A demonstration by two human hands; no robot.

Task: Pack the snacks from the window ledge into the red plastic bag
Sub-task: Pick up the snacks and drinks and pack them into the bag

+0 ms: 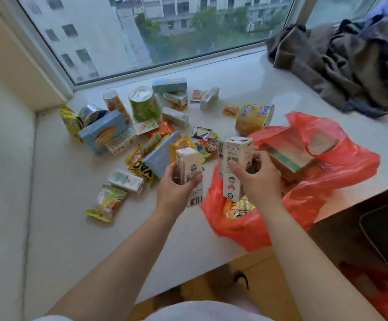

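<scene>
We are holding two small drink cartons above the white window ledge [56, 205], one in each hand. Our left hand [175, 188] is curling its grip around a white carton [189, 169] with a barcode at its lower end, fingers wrapped round the lower half while the carton is tilting slightly. Our right hand [256, 174] is pinching a taller white carton [235, 163] upright, thumb on its front face and fingers behind it, right over the near mouth of the red plastic bag [308, 198]. The bag is lying open on the ledge to our right, already holding a pale box with a green stripe [289, 154] and some yellow-and-orange packets [238, 208] showing at its near opening. The rest of the snacks [142, 135] are lying scattered on the ledge to the left of the bag and toward the window [156, 31]: a light blue box [103, 133] leaning near the corner, a green tub [144, 105], a yellow cup [254, 118] on its side just behind the bag, and a green-and-yellow pouch [107, 202] lying nearest to us. A heap of dark clothes [341, 66] is sitting on the ledge at far right, well apart from the snacks.
</scene>
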